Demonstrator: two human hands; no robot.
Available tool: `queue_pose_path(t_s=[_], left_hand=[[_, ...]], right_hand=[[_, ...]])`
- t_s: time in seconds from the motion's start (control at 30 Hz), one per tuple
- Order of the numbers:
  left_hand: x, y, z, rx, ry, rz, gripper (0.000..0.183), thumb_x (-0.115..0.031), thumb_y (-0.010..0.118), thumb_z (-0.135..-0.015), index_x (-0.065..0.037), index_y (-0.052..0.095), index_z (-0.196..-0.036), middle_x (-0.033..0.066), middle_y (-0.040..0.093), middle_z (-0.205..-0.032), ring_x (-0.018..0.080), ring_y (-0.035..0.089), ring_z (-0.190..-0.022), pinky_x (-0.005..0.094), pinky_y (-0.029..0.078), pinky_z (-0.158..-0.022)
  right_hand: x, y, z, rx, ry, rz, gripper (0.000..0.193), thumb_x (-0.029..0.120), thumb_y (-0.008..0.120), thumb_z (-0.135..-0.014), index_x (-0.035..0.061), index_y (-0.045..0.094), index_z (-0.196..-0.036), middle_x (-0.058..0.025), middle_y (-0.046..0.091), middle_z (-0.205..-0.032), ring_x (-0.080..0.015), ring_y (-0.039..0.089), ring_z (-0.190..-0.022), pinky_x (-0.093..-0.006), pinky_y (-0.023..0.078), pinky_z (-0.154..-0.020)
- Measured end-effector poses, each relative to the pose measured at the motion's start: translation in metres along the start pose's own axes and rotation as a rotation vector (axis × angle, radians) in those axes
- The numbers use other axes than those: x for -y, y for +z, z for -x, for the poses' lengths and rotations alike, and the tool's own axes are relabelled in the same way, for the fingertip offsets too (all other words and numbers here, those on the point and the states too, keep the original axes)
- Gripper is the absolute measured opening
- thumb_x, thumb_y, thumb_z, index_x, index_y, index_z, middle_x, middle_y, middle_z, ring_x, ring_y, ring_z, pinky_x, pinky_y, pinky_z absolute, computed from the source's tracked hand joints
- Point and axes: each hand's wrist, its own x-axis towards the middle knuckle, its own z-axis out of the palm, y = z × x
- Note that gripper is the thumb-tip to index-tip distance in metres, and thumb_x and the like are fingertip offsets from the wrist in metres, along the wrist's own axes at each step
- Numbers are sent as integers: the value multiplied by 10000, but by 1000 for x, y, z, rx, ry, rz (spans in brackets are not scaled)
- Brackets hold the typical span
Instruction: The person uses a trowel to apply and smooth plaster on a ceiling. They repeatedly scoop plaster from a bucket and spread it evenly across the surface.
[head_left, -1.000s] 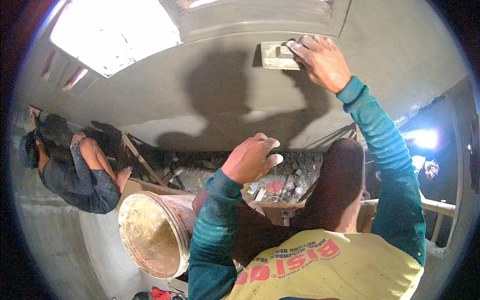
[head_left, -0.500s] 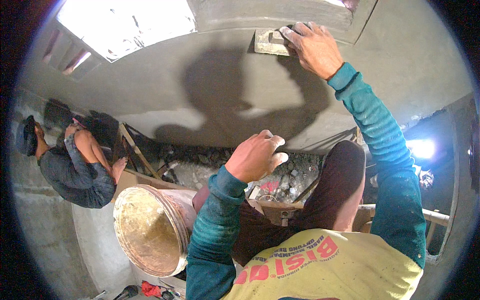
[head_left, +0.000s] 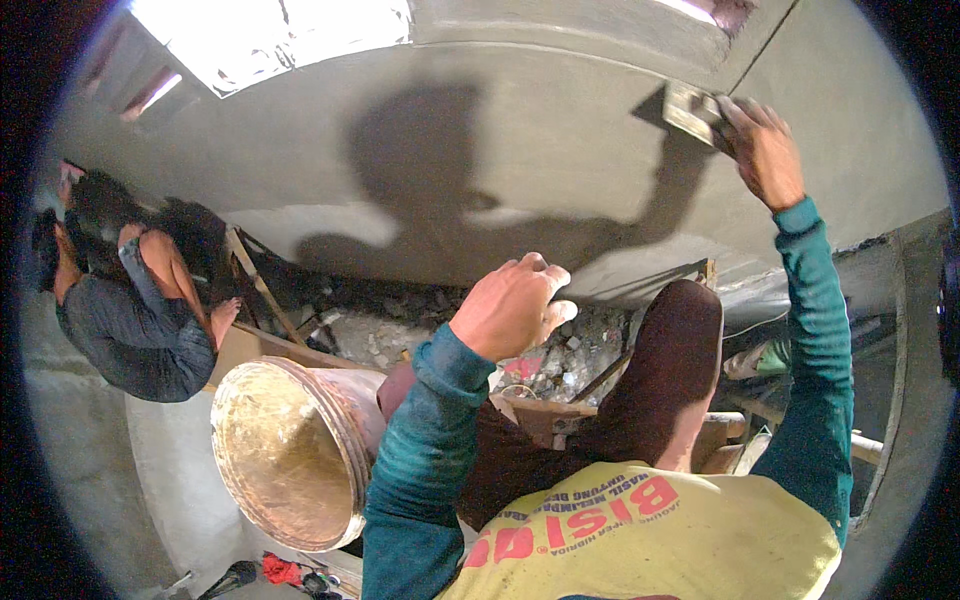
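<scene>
My right hand (head_left: pixel 765 150) is raised at the upper right, its fingers closed round the handle of a plastering float (head_left: pixel 690 113). The float's flat, mortar-smeared body is tilted against the grey plastered wall (head_left: pixel 570 130), below a ledge and near a dark vertical groove. My left hand (head_left: pixel 508 303) hovers over my lap, fingers loosely curled and thumb held apart. Between that thumb and forefinger no object shows; its palm is hidden. Left of my left forearm a large, mortar-crusted bucket (head_left: pixel 285 455) leans with its mouth toward me.
A person in dark clothes (head_left: pixel 135 335) crouches at the far left by the wall. Wooden planks (head_left: pixel 243 350) and a slanted brace (head_left: pixel 262 285) stand near my legs. Rubble (head_left: pixel 400 335) lies below the wall. Bright window openings (head_left: pixel 290 35) are above. A red cloth (head_left: pixel 280 570) lies lower left.
My right hand and the float have moved right and slightly down along the wall, and the float has tilted. My left hand barely moved. The crouching person's arm now reaches up the wall.
</scene>
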Motion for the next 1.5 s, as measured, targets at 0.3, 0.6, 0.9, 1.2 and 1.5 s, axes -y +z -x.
queue_pose_path(t_s=[0.3, 0.6, 0.9, 1.2, 1.5], left_hand=[[-2, 6, -1, -28, 71, 21, 414, -286, 691, -948, 52, 669, -1186, 243, 678, -1114, 414, 643, -1051, 468, 516, -926], [0, 3, 7, -52, 62, 16, 414, -281, 680, -954, 62, 668, -1184, 264, 682, -1090, 427, 641, -1046, 476, 513, -930], [0, 2, 6, -61, 52, 32, 412, -284, 676, -959, 57, 668, -1190, 255, 681, -1096, 430, 640, -1043, 479, 514, -920], [1, 0, 0, -18, 41, 25, 425, -292, 675, -960, 50, 656, -1211, 236, 667, -1119, 421, 630, -1068, 471, 506, -931], [-22, -3, 6, -5, 9, -6, 405, -269, 680, -936, 30, 673, -1209, 221, 664, -1123, 396, 636, -1074, 450, 511, -945]], right_hand=[[97, -6, -66, -78, -157, -143, 472, 155, 658, -924, 87, 576, -1384, -146, 630, -1185, -368, 623, -1036, -475, 508, -897], [144, 6, -130, -112, -192, -40, 477, 165, 659, -902, 128, 590, -1373, -128, 631, -1162, -371, 647, -1043, -474, 545, -898], [150, -8, -132, 82, -96, -41, 447, 193, 640, -936, 128, 599, -1376, -146, 649, -1217, -374, 657, -1060, -471, 543, -918], [29, -11, -14, -23, -138, -16, 455, 186, 664, -943, 56, 591, -1373, -203, 646, -1208, -410, 640, -1046, -472, 521, -916], [109, 59, -54, -284, -133, -6, 548, 163, 721, -836, 133, 590, -1368, -102, 613, -1190, -308, 550, -1031, -450, 443, -816]])
